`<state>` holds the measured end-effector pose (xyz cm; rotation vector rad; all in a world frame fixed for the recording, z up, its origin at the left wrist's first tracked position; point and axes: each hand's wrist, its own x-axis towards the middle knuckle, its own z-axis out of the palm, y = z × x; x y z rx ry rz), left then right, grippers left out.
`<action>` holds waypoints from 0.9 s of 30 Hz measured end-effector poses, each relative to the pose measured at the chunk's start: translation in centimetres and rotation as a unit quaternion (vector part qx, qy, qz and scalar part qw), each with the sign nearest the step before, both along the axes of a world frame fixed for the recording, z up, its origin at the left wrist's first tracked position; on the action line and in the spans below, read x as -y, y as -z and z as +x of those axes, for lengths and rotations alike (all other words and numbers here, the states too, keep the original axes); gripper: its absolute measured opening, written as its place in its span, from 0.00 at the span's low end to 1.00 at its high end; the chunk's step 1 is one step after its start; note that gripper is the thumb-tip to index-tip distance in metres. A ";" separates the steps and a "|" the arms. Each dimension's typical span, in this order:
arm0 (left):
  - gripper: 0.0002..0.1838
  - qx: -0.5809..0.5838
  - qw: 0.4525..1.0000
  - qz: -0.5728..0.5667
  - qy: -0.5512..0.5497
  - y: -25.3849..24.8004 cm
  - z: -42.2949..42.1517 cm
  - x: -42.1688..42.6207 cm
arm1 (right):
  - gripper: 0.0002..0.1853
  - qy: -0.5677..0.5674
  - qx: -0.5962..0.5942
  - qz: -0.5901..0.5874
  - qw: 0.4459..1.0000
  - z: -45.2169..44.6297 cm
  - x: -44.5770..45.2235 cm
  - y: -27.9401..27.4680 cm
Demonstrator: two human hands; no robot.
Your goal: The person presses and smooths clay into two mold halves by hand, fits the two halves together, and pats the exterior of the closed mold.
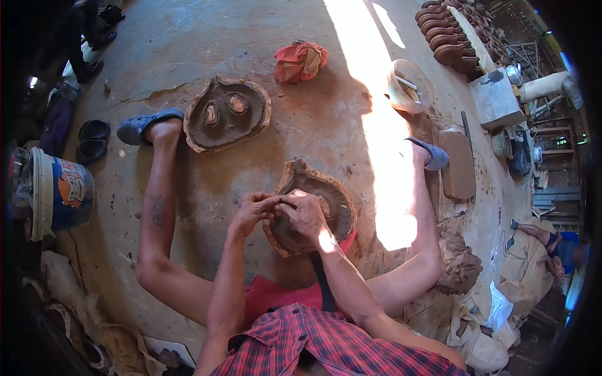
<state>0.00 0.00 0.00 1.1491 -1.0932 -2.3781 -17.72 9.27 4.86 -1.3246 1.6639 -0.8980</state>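
Note:
My left hand [253,213] and my right hand [303,214] meet with fingertips pinched together. Anything between them is hidden or too small to make out. Just beneath them lies a teardrop-shaped mould [344,216] with a rough brown rim and a dark, clay-like lining. A lump [324,205] inside it is partly covered by my right hand. Farther away, by my left foot, a second mould [266,119] of similar shape has two raised lumps in its dark hollow.
A bundled red cloth [300,62] lies ahead. A round basin [409,88] with tools inside and a brown clay slab [457,164] are at right. A clay lump [459,263] sits by my right knee. A bucket [66,194] stands left. Other people appear at the edges.

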 end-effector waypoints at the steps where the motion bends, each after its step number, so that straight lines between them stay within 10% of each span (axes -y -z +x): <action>1: 0.19 0.034 0.999 0.004 0.016 -0.7 -0.1 0.2 | 0.16 0.013 -0.024 -0.026 0.999 0.3 0.0 0.2; 9: 0.16 -0.013 0.997 0.054 0.050 -0.4 -1.7 1.1 | 0.09 0.095 -0.098 -0.128 0.982 0.1 -0.1 -1.2; 15: 0.12 0.113 0.972 -0.107 -0.178 5.1 -3.2 2.6 | 0.15 0.312 0.002 -0.016 0.950 -2.2 1.4 1.8; 18: 0.12 0.200 0.929 -0.285 -0.123 7.0 -5.8 2.0 | 0.20 0.238 -0.055 0.010 0.970 -3.6 2.1 3.6; 27: 0.21 0.264 0.899 -0.340 -0.084 6.2 -9.6 2.1 | 0.32 0.081 -0.244 0.099 0.961 -3.3 4.0 4.6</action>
